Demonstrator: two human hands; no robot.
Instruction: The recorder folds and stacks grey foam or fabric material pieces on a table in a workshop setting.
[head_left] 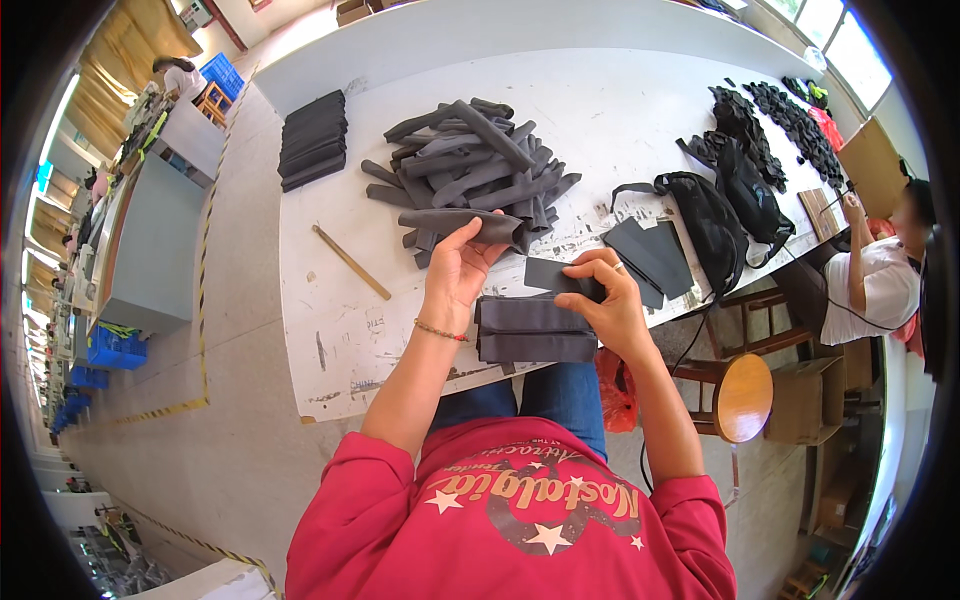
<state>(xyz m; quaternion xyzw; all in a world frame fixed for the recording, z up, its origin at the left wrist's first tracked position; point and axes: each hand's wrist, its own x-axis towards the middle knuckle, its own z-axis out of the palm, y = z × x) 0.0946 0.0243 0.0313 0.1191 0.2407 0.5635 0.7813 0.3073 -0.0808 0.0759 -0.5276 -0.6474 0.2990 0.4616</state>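
Observation:
My left hand (457, 272) is closed around a dark grey fabric sleeve (450, 219), whose end gapes toward the right. My right hand (612, 305) pinches a flat dark rectangular panel (545, 274), its free end close to the sleeve's mouth. Just below both hands, a small stack of flattened grey fabric sleeves (535, 345) lies at the table's near edge. Beyond my left hand rises a heap of loose, rolled-looking grey sleeves (480, 160). Fanned out to the right of my right hand are several more dark flat panels (650, 255).
A neat stack of dark pieces (314, 140) lies on the white table (330, 260) at far left, with a wooden stick (350, 262) nearer. Black bags (705, 225) and small black pieces (745, 130) sit right. A co-worker (880, 270) sits beyond a wooden stool (742, 398).

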